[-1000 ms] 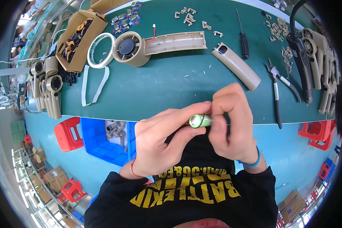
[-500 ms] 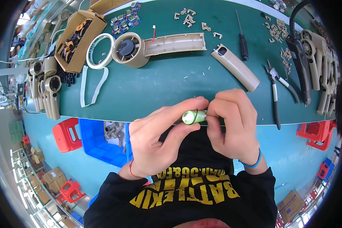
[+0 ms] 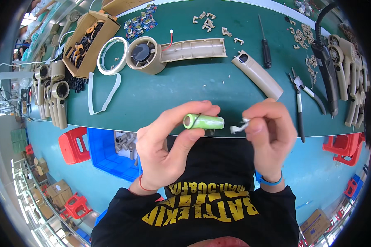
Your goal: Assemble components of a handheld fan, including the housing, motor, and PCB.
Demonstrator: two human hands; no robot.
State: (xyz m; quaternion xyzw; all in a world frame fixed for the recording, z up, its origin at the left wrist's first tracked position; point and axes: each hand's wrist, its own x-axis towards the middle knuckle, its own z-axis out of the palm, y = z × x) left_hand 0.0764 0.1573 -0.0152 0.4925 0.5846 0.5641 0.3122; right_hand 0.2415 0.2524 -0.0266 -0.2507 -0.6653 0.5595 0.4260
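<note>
Between the thumb and fingers of my left hand [image 3: 165, 142] is a green cylindrical battery cell [image 3: 208, 122], lying sideways with a dark wire across its left end. My right hand [image 3: 272, 133], a short gap to the right, pinches a crumpled strip of white tape [image 3: 238, 128]. Both hands are at the table's front edge. Beyond them lies an opened beige handheld fan [image 3: 150, 55], its hollow handle pointing right and a red wire with a white plug rising from it. A separate beige handle cover [image 3: 257, 76] rests behind my right hand.
A screwdriver [image 3: 265, 51], pliers [image 3: 299, 86] and a black corded tool [image 3: 327, 76] lie on the right of the green table [image 3: 165, 94]. At left are a tape roll [image 3: 99, 59], a carton of parts [image 3: 68, 57] and fan bodies [image 3: 55, 94]. A blue crate [image 3: 97, 154] stands below.
My right hand has moved right, away from the battery cell, with the white tape now in its fingers. The cell has shifted left in my left hand and shows more of its side.
</note>
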